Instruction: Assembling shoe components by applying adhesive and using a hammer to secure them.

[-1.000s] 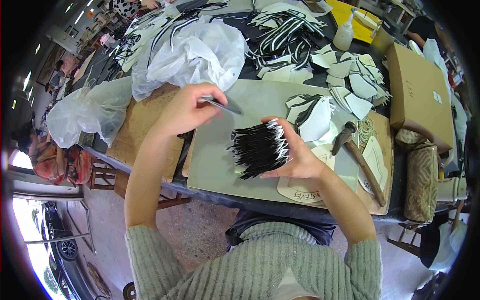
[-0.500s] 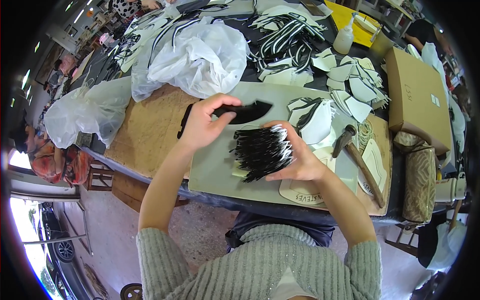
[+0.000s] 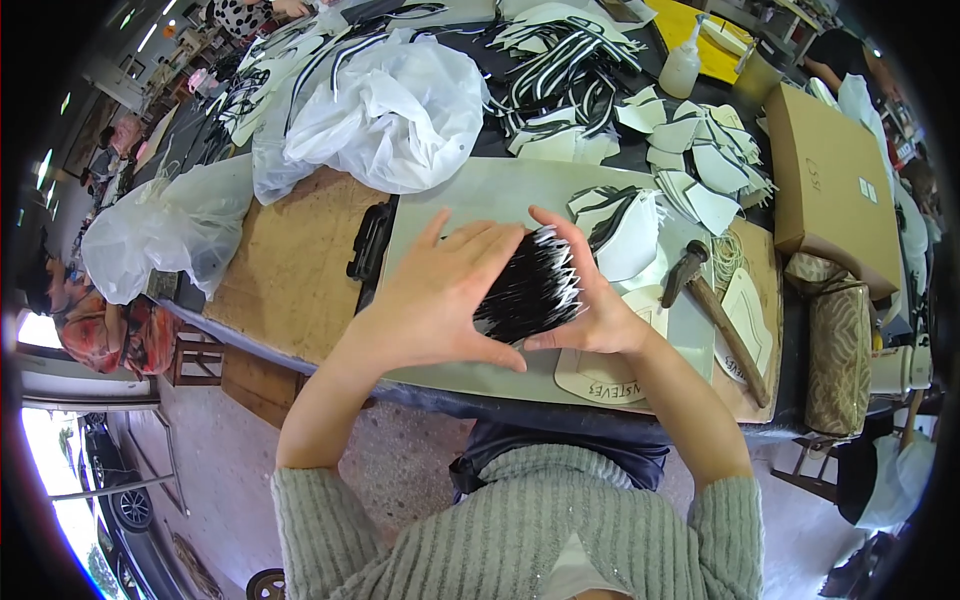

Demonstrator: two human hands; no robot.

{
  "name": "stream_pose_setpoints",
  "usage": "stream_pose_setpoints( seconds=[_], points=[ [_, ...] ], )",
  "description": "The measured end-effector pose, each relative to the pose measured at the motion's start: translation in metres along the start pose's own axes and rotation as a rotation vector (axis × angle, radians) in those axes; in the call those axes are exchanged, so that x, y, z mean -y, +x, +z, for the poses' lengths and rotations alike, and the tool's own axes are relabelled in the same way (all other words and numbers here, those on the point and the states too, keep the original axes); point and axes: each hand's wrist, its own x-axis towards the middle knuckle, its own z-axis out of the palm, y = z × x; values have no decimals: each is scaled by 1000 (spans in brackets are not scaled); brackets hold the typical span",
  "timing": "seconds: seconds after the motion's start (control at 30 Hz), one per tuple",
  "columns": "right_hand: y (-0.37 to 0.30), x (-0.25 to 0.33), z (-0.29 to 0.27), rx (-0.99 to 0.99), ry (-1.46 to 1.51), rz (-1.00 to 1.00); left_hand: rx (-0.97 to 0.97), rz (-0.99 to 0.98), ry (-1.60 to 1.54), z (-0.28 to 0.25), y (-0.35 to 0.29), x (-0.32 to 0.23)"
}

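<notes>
A thick stack of thin black pieces with white edges [image 3: 530, 290] stands above the grey-green board [image 3: 440, 385]. My right hand [image 3: 600, 310] grips it from the right, thumb below and fingers along the far side. From the left, my left hand [image 3: 430, 290] cups the stack, its thumb at the near edge and its other fingers spread over the far side, hiding much of the stack's left part. Left of my left hand, a few dark curved pieces [image 3: 371, 242] lie at the board's edge. Cream templates [image 3: 610, 378] rest beside my right wrist.
A hammer [image 3: 725, 330] lies right of my right hand, near a patterned pouch [image 3: 838, 355] and a cardboard box [image 3: 835, 190]. Behind are white and black cut pieces [image 3: 625, 235], a white plastic bag [image 3: 390, 115] and a squeeze bottle [image 3: 682, 65]. Brown board [image 3: 285, 270] extends left.
My left hand has come down and right onto the stack; the loose black piece it held is no longer visible apart. My right hand still holds the stack.
</notes>
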Motion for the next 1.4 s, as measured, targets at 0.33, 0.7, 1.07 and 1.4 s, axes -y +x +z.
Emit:
stream_pose_setpoints(
  seconds=[0.33, 0.7, 1.07, 1.4],
  points=[
    [2, -6, 9, -65, 226, -1, -221, -109, 56, 39, 3, -5],
    [17, 18, 28, -301, 166, 52, -309, -223, -914, 86, -14, 5],
    [11, 1, 14, -226, 425, 135, -429, -288, -1557, 80, -29, 32],
    [4, 14, -10, -268, -619, 68, -767, -225, -1916, 76, -36, 41]
  ],
)
